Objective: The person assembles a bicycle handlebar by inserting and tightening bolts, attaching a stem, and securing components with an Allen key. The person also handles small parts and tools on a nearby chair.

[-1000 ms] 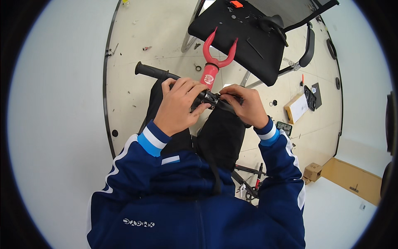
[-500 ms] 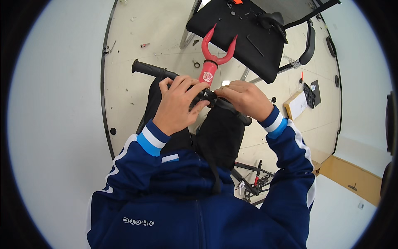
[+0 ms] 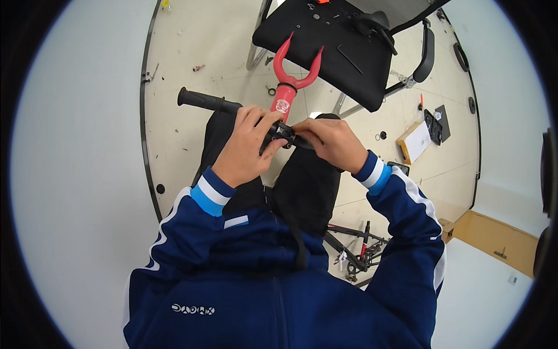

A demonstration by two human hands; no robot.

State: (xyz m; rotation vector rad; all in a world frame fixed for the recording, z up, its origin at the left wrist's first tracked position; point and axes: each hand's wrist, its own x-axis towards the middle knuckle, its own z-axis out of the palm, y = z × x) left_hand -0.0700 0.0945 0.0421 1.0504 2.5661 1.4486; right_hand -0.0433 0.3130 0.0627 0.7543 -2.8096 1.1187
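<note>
A black bicycle handlebar (image 3: 229, 107) lies across my lap, its rubber grip (image 3: 199, 99) sticking out to the left. At its middle sits a black stem clamp (image 3: 284, 132). From there a red fork (image 3: 282, 100) points away, its two prongs toward the chair. My left hand (image 3: 247, 143) is closed round the handlebar and stem, thumb below the clamp and fingers above. Against the clamp's right side, my right hand (image 3: 337, 139) pinches with thumb and forefinger; whatever is between the fingertips is hidden. The handlebar's right part runs under that hand.
A black chair (image 3: 325, 52) ahead holds an L-shaped hex key (image 3: 350, 60), a bicycle saddle (image 3: 372, 24) and small parts. On the floor to the right lie a cardboard box (image 3: 413, 142) and an open tool case (image 3: 433, 127). A bicycle frame (image 3: 357, 256) rests beside my right leg.
The fork and handlebar have shifted slightly left in view, along with the chair. My right hand has moved left with them, still pinching at the clamp. My left hand keeps its hold.
</note>
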